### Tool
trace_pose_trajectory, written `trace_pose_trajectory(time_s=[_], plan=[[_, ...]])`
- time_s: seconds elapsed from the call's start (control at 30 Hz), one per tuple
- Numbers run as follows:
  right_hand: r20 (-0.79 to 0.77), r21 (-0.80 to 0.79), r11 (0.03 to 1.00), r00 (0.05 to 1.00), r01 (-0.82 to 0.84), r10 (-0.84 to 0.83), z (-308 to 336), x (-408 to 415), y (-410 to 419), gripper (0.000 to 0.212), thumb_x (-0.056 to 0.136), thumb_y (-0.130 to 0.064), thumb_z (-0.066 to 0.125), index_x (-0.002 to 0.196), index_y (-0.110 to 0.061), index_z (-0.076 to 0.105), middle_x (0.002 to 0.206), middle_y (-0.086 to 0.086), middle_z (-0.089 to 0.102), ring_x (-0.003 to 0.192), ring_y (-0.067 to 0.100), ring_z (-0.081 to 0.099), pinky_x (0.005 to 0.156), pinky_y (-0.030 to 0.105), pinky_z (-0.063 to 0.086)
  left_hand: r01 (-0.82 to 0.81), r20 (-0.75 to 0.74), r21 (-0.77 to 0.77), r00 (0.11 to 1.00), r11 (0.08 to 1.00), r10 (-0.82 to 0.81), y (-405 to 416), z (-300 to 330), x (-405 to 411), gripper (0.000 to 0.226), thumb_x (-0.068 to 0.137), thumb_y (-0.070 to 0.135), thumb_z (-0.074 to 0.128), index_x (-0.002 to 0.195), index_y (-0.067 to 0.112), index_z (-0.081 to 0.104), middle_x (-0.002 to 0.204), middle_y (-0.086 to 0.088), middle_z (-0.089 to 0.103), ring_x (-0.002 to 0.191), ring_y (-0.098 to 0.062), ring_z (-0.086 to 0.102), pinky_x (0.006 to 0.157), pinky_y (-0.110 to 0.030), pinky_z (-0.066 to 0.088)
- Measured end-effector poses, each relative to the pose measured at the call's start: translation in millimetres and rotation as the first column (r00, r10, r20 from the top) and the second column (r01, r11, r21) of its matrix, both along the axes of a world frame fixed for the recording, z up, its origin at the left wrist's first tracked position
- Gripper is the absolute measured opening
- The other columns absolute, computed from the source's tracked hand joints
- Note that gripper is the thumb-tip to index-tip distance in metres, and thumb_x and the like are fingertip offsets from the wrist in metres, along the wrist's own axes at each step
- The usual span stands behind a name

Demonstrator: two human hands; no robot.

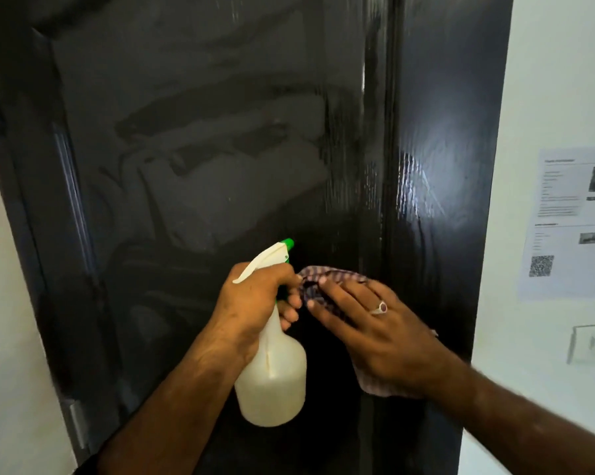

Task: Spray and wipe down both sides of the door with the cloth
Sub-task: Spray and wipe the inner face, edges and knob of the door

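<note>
One dark glossy door [220, 132] is filling most of the head view, its face streaked and shining with wet patches, its right edge running down beside one white wall [563, 80]. A raised vertical moulding is dividing the big central panel from the narrower strip on the right. At the left edge, one metal hinge [78, 426] is showing low down where the door is meeting the frame. The panel above the hands is lying open and unobstructed.

One printed paper sheet [570, 221] is sticking to the wall right of the door, and one switch plate [594, 342] is sitting below it.

One white spray bottle [272, 382] with a green nozzle is hanging in front of the lower panel, nozzle pointing toward the door. The left hand [251, 310] is curling round its neck, fingers at the trigger.

One checked cloth [326, 279] is lying flat against the door just right of the bottle. The right hand [374, 323] is pressing it there with fingers spread and straight, one ring [380, 307] showing on a finger. The two hands are nearly touching.
</note>
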State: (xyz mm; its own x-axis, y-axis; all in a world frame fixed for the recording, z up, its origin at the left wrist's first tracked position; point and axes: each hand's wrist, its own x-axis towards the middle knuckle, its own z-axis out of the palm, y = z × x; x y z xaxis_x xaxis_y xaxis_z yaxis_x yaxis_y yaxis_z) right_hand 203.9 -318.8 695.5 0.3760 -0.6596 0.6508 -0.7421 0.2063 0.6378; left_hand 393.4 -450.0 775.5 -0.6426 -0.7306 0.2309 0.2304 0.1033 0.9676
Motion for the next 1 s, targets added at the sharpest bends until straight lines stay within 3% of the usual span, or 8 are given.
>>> trace_pose_trajectory(time_s=[0.1, 0.27, 0.37, 0.53, 0.6, 0.77, 0.9, 1.0], plan=[[0.022, -0.171, 0.985, 1.0, 0.009, -0.005, 56.3, -2.4, -14.4, 0.08, 0.091, -0.019, 0.071, 0.165, -0.013, 0.04, 0.174, 0.02, 0.027, 0.156, 0.041, 0.036, 0.12, 0.056, 0.031, -0.006, 0.021, 0.006, 1.0, 1.0, 0.006, -5.4, 6.3, -1.7, 0.03, 0.082, 0.009, 0.068, 0.053, 0.016, 0.067, 0.061, -0.015, 0.059, 0.046, -0.023, 0.048, 0.052, -0.033, 0.042], [0.261, -0.533, 0.838, 0.965, 0.119, 0.029, 171.7, 11.6, -45.9, 0.073, 0.089, -0.017, 0.063, 0.16, -0.013, 0.047, 0.162, 0.023, 0.043, 0.142, 0.043, 0.041, 0.109, 0.056, 0.039, -0.015, -0.042, 0.02, 0.999, 1.0, 0.016, -19.5, 37.4, -6.0, 0.014, 0.084, 0.016, 0.073, 0.073, 0.009, 0.069, 0.067, -0.014, 0.066, 0.047, -0.021, 0.054, 0.052, -0.032, 0.045], [0.228, -0.487, 0.873, 0.969, 0.033, 0.091, 145.5, 15.8, -61.0, 0.066, 0.094, -0.012, 0.059, 0.159, -0.019, 0.051, 0.153, 0.024, 0.05, 0.131, 0.046, 0.047, 0.105, 0.056, 0.043, -0.059, -0.055, 0.041, 0.997, 0.997, 0.061, -34.2, 36.2, 3.2, 0.018, 0.079, 0.013, 0.072, 0.063, 0.011, 0.063, 0.061, -0.012, 0.059, 0.045, -0.021, 0.05, 0.052, -0.031, 0.044], [-0.134, -0.06, 0.99, 0.984, -0.13, 0.122, 77.1, 19.3, -80.7, 0.033, 0.103, -0.012, 0.063, 0.135, -0.011, 0.069, 0.137, 0.028, 0.063, 0.116, 0.048, 0.063, 0.094, 0.058, 0.052, -0.107, -0.055, 0.051, 0.992, 0.993, 0.11, -71.3, 14.8, 29.7, 0.011, 0.085, 0.01, 0.072, 0.074, 0.008, 0.071, 0.067, -0.017, 0.066, 0.052, -0.025, 0.057, 0.054, -0.033, 0.044], [-0.126, -0.126, 0.985, 0.987, -0.117, 0.101, 107.6, 25.5, -97.5, 0.032, 0.101, -0.008, 0.061, 0.132, -0.011, 0.071, 0.136, 0.027, 0.064, 0.114, 0.046, 0.064, 0.09, 0.054, 0.051, -0.144, -0.048, 0.065, 0.988, 0.987, 0.147, -92.4, 12.3, 39.4, 0.006, 0.081, 0.01, 0.072, 0.079, 0.006, 0.067, 0.064, -0.015, 0.063, 0.05, -0.024, 0.055, 0.051, -0.032, 0.045], [0.221, -0.513, 0.855, 0.974, 0.07, 0.054, 201.6, 71.7, -161.4, 0.058, 0.093, -0.015, 0.056, 0.151, -0.01, 0.057, 0.159, 0.024, 0.048, 0.132, 0.047, 0.052, 0.1, 0.053, 0.042, -0.12, -0.056, -0.026, 0.991, 0.992, 0.118, -140.3, 32.0, 54.0, 0.012, 0.086, 0.015, 0.071, 0.079, 0.006, 0.071, 0.074, -0.018, 0.072, 0.059, -0.029, 0.068, 0.052, -0.032, 0.049], [0.089, -0.173, 0.981, 0.993, 0.089, -0.075, 125.9, 92.2, -202.3, 0.088, 0.096, -0.031, 0.051, 0.171, -0.006, 0.011, 0.178, 0.023, 0.001, 0.163, 0.046, 0.008, 0.13, 0.059, 0.015, -0.141, -0.113, 0.018, 0.983, 0.99, 0.142, -176.1, 31.7, 67.1, 0.005, 0.081, 0.009, 0.068, 0.082, 0.005, 0.068, 0.064, -0.017, 0.065, 0.054, -0.033, 0.066, 0.051, -0.031, 0.046], [-0.069, 0.109, 0.989, 0.993, 0.103, -0.096, 60.3, 92.2, -206.0, 0.1, 0.09, -0.036, 0.057, 0.172, -0.01, 0.006, 0.179, 0.017, -0.001, 0.165, 0.043, 0.003, 0.133, 0.057, 0.011, -0.137, -0.11, -0.001, 0.985, 0.991, 0.136, -199.4, 19.5, 81.1, 0.015, 0.074, 0.007, 0.066, 0.088, 0.002, 0.067, 0.057, -0.016, 0.056, 0.049, -0.034, 0.061, 0.05, -0.031, 0.044]])
